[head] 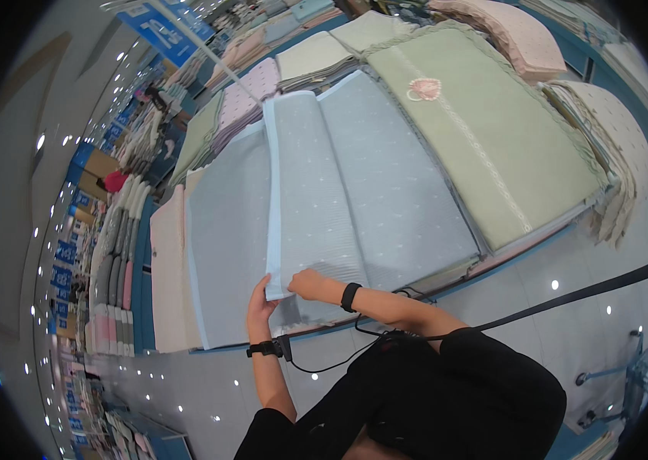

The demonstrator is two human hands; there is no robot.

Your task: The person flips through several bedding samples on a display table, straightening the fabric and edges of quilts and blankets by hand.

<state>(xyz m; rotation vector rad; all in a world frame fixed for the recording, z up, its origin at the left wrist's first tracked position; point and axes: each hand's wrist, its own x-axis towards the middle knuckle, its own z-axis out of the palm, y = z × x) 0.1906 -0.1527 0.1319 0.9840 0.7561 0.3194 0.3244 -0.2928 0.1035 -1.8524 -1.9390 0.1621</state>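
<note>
A light blue bed mat (401, 167) with small white flecks lies in front of me. One part of it is folded over into a flap (312, 190), edged with a paler blue binding strip (273, 201). My left hand (261, 303) grips the near corner of this strip, its thumb on top. Close to its right, my right hand (309, 284) pinches the flap's near edge with curled fingers. A plainer grey-blue fabric surface (232, 230) spreads to the left of the flap. The fingertips under the corner are hidden.
To the right lies a green mat (491, 144) with a pink appliqué. More folded textiles (249, 86) are stacked behind, and draped ones (606, 132) hang at the right. A thin pole carries a blue sign (160, 31). A cable (335, 365) runs from my left wrist. A wheeled cart (640, 374) stands lower right.
</note>
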